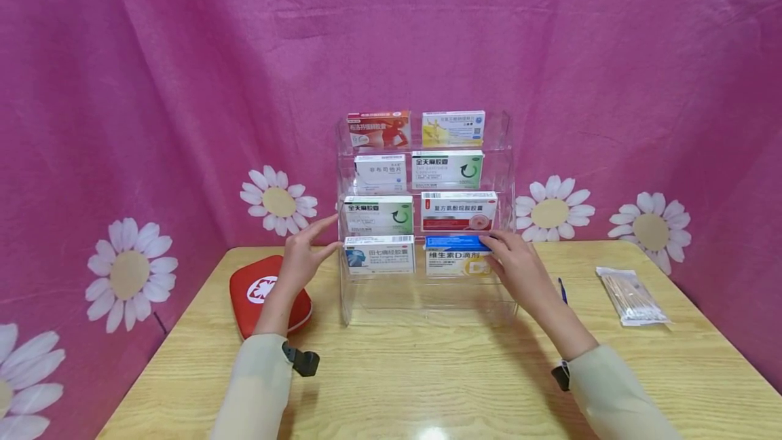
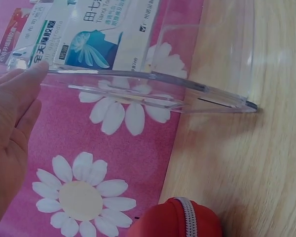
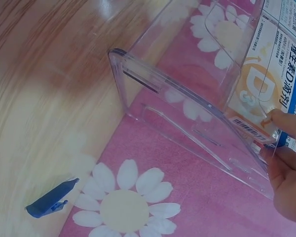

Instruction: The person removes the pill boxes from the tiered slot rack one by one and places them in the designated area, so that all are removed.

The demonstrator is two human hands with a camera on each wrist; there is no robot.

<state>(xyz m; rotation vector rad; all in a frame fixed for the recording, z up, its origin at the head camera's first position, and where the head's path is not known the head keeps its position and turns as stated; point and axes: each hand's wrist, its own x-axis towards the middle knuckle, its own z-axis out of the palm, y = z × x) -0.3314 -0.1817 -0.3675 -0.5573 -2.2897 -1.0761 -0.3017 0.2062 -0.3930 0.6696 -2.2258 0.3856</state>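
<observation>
A clear acrylic display rack (image 1: 427,301) stands on the table with medicine boxes in pairs on its tiers. My left hand (image 1: 303,253) touches the rack's left side with extended fingers; in the left wrist view the fingertips meet its clear edge. My right hand (image 1: 519,267) pinches the right end of a vitamin D drops box (image 1: 452,260) with a blue top, in the lowest filled tier. The right wrist view shows the thumb on that box's front (image 3: 259,81). Left of it sits a white box with a blue picture (image 1: 381,260).
A red zippered pouch (image 1: 244,290) with a white emblem lies left of the rack. To the right are a small blue object (image 3: 49,200), partly hidden in the head view, and a pack of cotton swabs (image 1: 632,297). A pink flowered cloth (image 1: 183,121) hangs behind the table.
</observation>
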